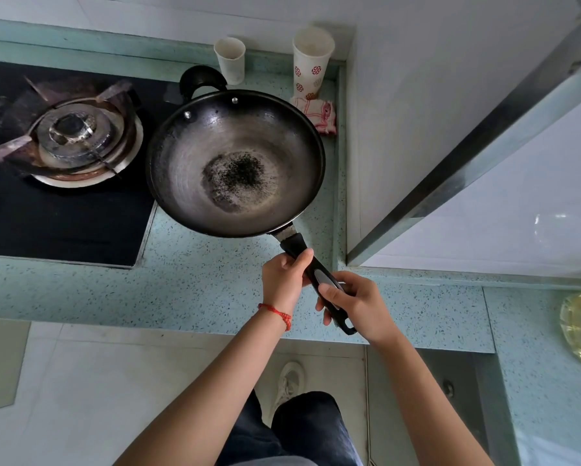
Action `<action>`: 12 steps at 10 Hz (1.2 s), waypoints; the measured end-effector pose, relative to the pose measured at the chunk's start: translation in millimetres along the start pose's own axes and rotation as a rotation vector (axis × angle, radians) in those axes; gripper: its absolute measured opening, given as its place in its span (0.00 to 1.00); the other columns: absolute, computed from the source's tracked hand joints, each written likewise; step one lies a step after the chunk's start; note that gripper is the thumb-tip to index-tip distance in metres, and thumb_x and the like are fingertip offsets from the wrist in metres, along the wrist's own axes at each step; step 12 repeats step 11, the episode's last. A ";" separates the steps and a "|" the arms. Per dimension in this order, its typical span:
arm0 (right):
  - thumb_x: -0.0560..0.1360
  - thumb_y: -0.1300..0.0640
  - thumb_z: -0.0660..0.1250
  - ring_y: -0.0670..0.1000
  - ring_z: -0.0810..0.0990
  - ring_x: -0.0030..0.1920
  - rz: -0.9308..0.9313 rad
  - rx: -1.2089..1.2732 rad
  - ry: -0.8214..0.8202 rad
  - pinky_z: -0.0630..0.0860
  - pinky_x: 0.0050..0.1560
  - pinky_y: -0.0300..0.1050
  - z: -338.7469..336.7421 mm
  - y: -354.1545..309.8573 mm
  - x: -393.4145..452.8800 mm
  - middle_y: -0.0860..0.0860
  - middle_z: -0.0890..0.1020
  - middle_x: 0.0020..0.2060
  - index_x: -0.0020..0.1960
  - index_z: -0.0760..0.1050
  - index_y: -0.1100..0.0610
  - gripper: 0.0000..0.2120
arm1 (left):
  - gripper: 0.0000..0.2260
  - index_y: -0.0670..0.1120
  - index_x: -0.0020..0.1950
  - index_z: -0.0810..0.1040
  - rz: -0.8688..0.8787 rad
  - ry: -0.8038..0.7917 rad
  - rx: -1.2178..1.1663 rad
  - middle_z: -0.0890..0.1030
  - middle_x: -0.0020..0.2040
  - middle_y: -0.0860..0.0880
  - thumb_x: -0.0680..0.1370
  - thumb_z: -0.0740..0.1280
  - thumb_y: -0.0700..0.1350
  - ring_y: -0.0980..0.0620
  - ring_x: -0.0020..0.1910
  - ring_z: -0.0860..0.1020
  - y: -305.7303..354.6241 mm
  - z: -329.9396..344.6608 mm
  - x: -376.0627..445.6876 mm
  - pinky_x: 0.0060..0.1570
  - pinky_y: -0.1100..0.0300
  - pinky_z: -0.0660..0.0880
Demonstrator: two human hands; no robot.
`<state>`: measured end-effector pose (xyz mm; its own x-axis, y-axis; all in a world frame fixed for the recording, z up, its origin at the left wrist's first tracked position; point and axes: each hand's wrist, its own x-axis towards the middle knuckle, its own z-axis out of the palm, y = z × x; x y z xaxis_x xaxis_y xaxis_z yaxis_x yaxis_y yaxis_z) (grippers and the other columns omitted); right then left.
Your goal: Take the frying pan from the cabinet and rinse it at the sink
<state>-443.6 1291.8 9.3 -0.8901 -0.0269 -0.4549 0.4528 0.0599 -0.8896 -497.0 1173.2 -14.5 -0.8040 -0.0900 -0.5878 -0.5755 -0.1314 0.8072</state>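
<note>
- Reaching forward from the bottom of the view, 2 bare forearms meet at the long black handle (319, 279) of the frying pan (235, 163).
- The right hand (353, 302) is curled around the near end of the handle, thumb lying on top, fingers wrapped underneath, just ahead of the hanging loop.
- The left hand (284, 280) is closed around the handle further up, nearer the bowl, thumb pressed against the handle's side; a red string bracelet (277, 312) circles that wrist.
- Below the arms, dark trousers and 1 light shoe (291, 381) show over a pale tiled floor.
- The pan is over the speckled blue-green countertop (198, 287); I cannot tell whether its base touches the surface.
- Its left rim overlaps the edge of the black glass stove (64, 223); the gas burner (77, 139) sits just beside it.
- To the right, a white wall panel and a metal-edged ledge (467, 156) stand near the rim, leaving a narrow strip of counter.
- Open counter lies in front, between the pan and the counter edge.
- The pan's inside is dull grey metal with a dark speckled patch at the centre and 2 rivets on the far wall beside a black helper handle (201, 77).
- Beyond it stand 2 paper cups (230, 60), and a pink-and-white cloth (319, 114) lies just beside the taller one.
</note>
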 end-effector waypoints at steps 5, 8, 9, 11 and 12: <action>0.74 0.60 0.65 0.48 0.78 0.28 0.017 -0.138 0.182 0.72 0.30 0.43 15.1 -6.6 -9.0 0.53 0.80 0.31 0.50 0.77 0.63 0.07 | 0.13 0.42 0.42 0.74 -0.037 -0.278 0.194 0.81 0.41 0.44 0.78 0.60 0.51 0.51 0.36 0.81 9.8 -21.2 -7.2 0.44 0.55 0.80; 0.76 0.52 0.63 0.54 0.76 0.59 -0.061 -0.578 0.512 0.71 0.56 0.45 35.7 -16.0 -46.2 0.53 0.78 0.58 0.64 0.72 0.58 0.18 | 0.18 0.43 0.65 0.72 0.596 -0.260 0.892 0.75 0.65 0.45 0.78 0.60 0.48 0.47 0.65 0.71 4.5 -84.3 -22.9 0.64 0.57 0.67; 0.76 0.55 0.63 0.56 0.75 0.60 -0.118 -0.681 0.579 0.69 0.56 0.45 45.7 -12.6 -66.4 0.56 0.77 0.62 0.65 0.70 0.60 0.19 | 0.22 0.43 0.64 0.72 0.852 -0.211 1.240 0.76 0.63 0.45 0.76 0.56 0.54 0.44 0.62 0.73 5.1 -113.7 -27.4 0.60 0.49 0.70; 0.76 0.55 0.64 0.57 0.72 0.64 -0.191 -0.946 0.652 0.65 0.64 0.51 60.9 4.1 -101.5 0.56 0.77 0.62 0.64 0.71 0.60 0.19 | 0.26 0.43 0.61 0.73 1.059 -0.190 1.466 0.80 0.56 0.45 0.74 0.51 0.58 0.45 0.55 0.77 15.7 -158.4 -52.3 0.54 0.49 0.74; 0.76 0.55 0.64 0.57 0.72 0.64 -0.191 -0.946 0.652 0.65 0.64 0.51 60.9 4.1 -101.5 0.56 0.77 0.62 0.64 0.71 0.60 0.19 | 0.26 0.43 0.61 0.73 1.059 -0.190 1.466 0.80 0.56 0.45 0.74 0.51 0.58 0.45 0.55 0.77 15.7 -158.4 -52.3 0.54 0.49 0.74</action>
